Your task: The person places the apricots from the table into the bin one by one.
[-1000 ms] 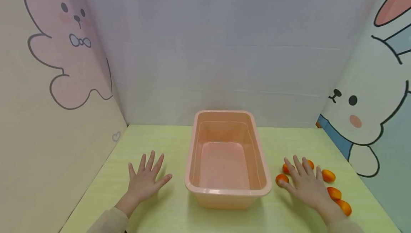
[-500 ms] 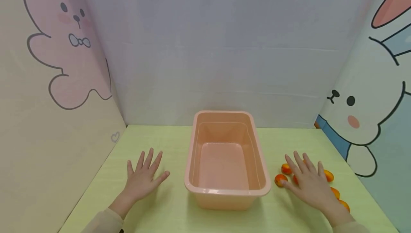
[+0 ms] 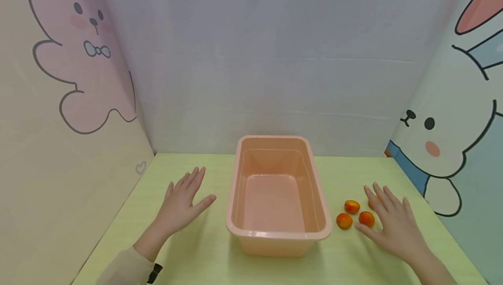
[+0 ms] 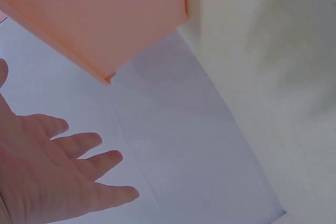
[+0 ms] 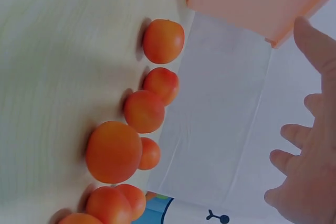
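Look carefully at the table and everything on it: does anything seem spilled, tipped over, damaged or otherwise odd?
Nothing stands out. The pink tub sits upright with no visible cracks, and the orange fruits lie loose on the table to its right, showing no obvious splits.

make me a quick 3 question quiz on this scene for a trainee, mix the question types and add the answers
1. Multiple choice: on which side of the peach-pink rectangular plastic tub do the small rounded orange-red fruits lie, by the person's own sides?
A left
B right
C both

2. True or false: the person's bare right hand is gripping one of the fruits.

3. Short answer: what, if anything, do the bare left hand and the tub each hold?

Key
1. B
2. False; its fingers are extended and hold nothing.
3. Nothing visible in either.
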Tool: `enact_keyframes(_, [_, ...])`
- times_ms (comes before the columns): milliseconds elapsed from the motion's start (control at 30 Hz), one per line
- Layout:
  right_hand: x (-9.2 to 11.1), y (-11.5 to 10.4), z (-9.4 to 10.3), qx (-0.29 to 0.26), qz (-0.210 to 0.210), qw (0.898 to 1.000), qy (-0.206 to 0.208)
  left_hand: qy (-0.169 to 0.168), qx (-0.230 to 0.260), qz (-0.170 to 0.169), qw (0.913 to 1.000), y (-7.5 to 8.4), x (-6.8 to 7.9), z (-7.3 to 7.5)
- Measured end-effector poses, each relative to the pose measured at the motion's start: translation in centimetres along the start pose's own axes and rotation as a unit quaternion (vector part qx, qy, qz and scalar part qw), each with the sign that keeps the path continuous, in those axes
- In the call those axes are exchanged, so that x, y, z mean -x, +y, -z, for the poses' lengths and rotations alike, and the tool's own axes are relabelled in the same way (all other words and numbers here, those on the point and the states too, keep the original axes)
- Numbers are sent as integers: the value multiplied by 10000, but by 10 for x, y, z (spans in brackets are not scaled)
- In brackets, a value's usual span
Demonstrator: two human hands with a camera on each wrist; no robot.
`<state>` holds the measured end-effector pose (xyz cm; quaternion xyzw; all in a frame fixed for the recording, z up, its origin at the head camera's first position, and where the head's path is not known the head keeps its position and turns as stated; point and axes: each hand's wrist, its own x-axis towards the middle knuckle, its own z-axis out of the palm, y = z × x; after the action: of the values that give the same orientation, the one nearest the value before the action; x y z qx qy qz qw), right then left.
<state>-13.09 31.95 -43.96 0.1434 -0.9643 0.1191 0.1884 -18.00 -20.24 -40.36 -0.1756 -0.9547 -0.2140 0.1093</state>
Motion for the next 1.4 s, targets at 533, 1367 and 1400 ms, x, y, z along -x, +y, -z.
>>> enact_keyframes(533, [35, 31, -10, -377, -731, 9966, -14, -429, 2193, 716, 9721, 13, -23, -4])
enact_keyframes(1367, [65, 87, 6, -2161, -2533, 9355, -1183, -2083, 5456, 1603, 7958, 24, -52, -8])
enact_keyframes(1400, [67, 89, 6, -2236, -2575, 9314, -1270, -2100, 5456, 1643, 7945, 25, -53, -8])
